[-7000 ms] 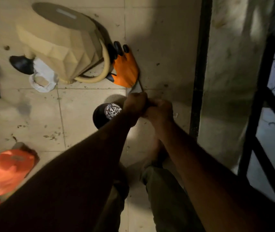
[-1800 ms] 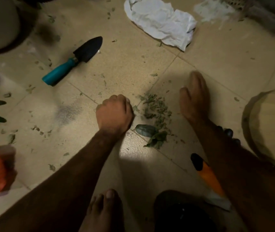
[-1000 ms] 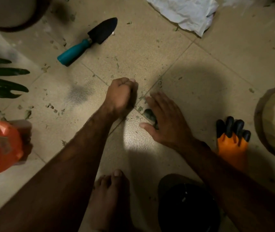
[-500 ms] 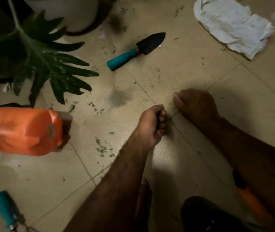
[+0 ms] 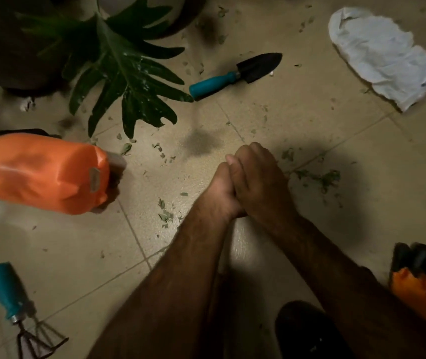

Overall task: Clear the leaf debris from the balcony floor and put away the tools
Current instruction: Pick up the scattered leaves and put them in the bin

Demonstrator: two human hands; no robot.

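My left hand (image 5: 218,189) and my right hand (image 5: 257,182) are clasped together over the tiled floor at the centre, the right one wrapped over the left fist. What they hold is hidden now; a dark leaf showed in the left fist just before. Loose leaf debris (image 5: 320,177) lies just right of the hands, with more scraps (image 5: 165,216) to their left. A teal-handled trowel (image 5: 235,73) lies beyond the hands. A teal-handled hand rake (image 5: 15,301) lies at the lower left.
An orange jug (image 5: 41,174) lies on its side at the left. A big split plant leaf (image 5: 126,71) hangs over the floor at the upper left. White crumpled cloth (image 5: 383,55) is at the upper right, an orange-and-black glove (image 5: 424,281) at the lower right, a black round object (image 5: 307,332) at the bottom.
My right hand scooped at the small leaf pile, closed into a fist, then came against my left fist. The view swung left, bringing the plant, jug and rake into sight.
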